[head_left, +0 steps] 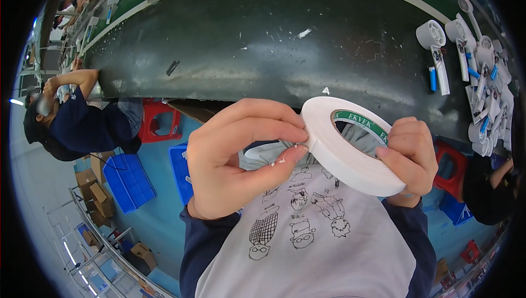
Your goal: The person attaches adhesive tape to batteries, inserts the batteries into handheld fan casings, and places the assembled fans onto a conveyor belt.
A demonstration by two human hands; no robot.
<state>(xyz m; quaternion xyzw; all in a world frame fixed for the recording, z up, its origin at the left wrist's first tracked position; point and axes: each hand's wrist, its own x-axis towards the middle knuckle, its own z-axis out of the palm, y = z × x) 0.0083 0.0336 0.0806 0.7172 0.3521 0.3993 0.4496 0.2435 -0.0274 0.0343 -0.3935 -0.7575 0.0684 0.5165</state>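
1. A worker's 2 bare hands meet at 1 roll of white tape [350, 158], held in the air before a light printed shirt [329, 227], by the near edge of a dark green workbench [246, 40].
2. The right hand [411, 155] clasps the roll's right side, thumb at the green-lined core. The left hand [224, 155] is curled, thumb and forefinger drawn close at the outer rim; whether tape is caught between them, the view cannot tell. White flecks cling to the left thumb.
3. The step in hand appears to be lifting the tape's end. Done well, it would likely call for a steady right grip, a fingertip under the full width of the end and a slow, even pull; a corner-first tug could tear it.
4. By count: 1 roll, 1 small dark strip [173, 68] on the bench, 1 larger white scrap [304, 33] amid specks too many to number.
5. At right, 1 white handheld fan [431, 35] lies just beside a heap of white fan parts [490, 90], too overlapped to count.
6. Around the floor: 3 red stools [156, 122] and at least 3 blue bins [129, 180]. At least 2 co-workers are near, 1 seated at left [98, 114] and 1 at right [487, 188], partly cut off.
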